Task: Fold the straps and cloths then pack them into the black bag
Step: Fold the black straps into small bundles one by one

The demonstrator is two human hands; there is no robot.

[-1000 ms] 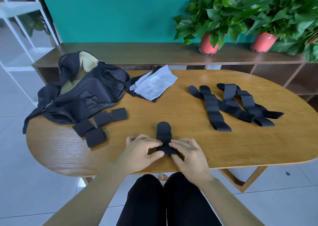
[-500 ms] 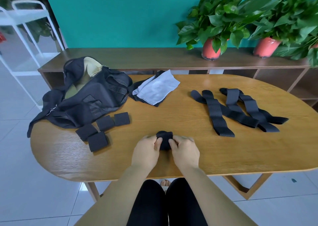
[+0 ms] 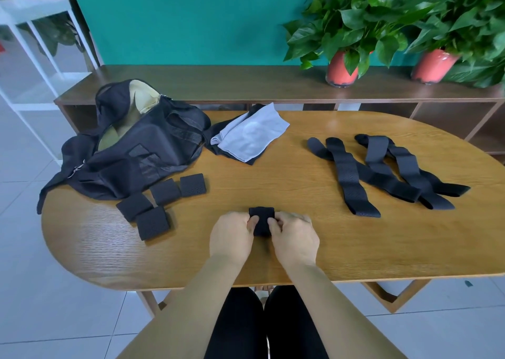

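Strap, black mesh, seemingly folded square, pinched by left hand, right hand.

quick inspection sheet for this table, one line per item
surface: oval wooden table
job's things: black bag open at left; four folded straps beside it; grey cloth on dark cloth; long straps crossed, unfolded, at right
clutter: nothing seen
grippers: left hand and right hand both pinch the held strap
cables: nothing seen
surroundings: two potted plants on a wooden shelf, teal wall, white rack at left
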